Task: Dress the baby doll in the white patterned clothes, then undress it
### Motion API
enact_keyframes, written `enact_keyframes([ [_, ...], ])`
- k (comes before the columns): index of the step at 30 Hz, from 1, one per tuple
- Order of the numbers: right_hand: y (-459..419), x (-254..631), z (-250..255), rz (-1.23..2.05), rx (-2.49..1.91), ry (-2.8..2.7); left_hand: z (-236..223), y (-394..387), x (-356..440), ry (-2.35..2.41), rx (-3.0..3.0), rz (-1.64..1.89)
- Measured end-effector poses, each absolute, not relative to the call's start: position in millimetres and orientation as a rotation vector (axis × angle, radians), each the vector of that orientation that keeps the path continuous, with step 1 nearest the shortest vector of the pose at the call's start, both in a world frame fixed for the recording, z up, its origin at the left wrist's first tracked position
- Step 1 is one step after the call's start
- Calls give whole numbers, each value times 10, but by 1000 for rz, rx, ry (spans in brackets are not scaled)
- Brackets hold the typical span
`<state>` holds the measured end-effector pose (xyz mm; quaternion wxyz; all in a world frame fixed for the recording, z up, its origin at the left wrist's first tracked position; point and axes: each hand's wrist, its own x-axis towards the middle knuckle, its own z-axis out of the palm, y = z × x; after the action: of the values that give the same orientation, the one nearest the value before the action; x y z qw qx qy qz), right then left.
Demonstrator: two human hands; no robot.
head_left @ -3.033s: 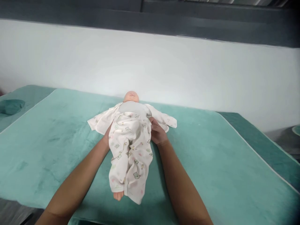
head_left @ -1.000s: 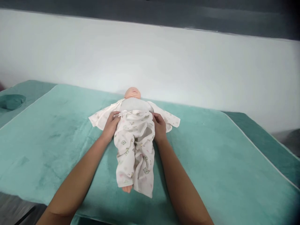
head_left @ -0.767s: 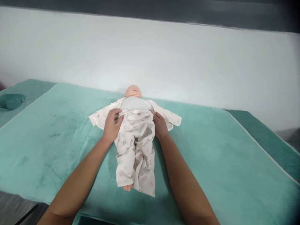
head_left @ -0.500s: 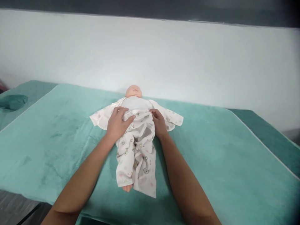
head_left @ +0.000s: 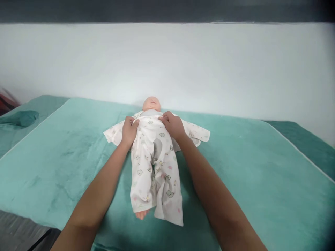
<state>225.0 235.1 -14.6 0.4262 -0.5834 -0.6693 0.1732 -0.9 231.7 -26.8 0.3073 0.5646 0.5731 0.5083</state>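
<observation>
White pants [head_left: 145,143] are on the doll [head_left: 151,104]; our left grip [head_left: 129,131] and right grip [head_left: 173,126] pinch the top edge.

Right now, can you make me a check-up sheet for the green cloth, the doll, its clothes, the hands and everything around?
Surface: green cloth, darker patches toward the left.
Doll: on its back, head near the wall.
Pants: on, one foot peeking out.
Shirt: sleeves spread wide.
Clutter: red thing at the left edge, too cut off to name.
Left hand: grips the pants' waist.
Right hand: grips its other side.
Cables: thin dark strip, lower left; can't tell if it's one.
Surroundings: pale wall, dark band above.
</observation>
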Motion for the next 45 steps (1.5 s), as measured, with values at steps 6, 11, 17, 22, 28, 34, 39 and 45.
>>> enact_keyframes([
  [6, 2417, 2262, -290, 701, -1431, -1364, -355, 2445, -48, 1286, 1195, 1282],
  [11, 2285, 2192, -362, 710, -1331, -1234, -333, 2286, -152, 1193, 1218, 1257],
  [17, 2177, 2187, -397, 603, -1388, -1255, -393, 2173, -223, 1440, 1485, 1267],
  [22, 1955, 2275, -475, 679, -1519, -1218, -420, 2177, -273, 1442, 1501, 1205],
  [28, 1816, 2379, -446, 1046, -1439, -1244, -326, 2118, -249, 1143, 1048, 1133],
  [34, 1814, 2375, -406, 1358, -1113, -1148, -293, 2110, -197, 977, 743, 1147],
  [39, 1868, 2363, -451, 1392, -1085, -1009, -336, 2090, -205, 937, 789, 1057],
  [45, 1876, 2340, -453, 1336, -1145, -1027, -347, 2043, -212, 1009, 875, 944],
])
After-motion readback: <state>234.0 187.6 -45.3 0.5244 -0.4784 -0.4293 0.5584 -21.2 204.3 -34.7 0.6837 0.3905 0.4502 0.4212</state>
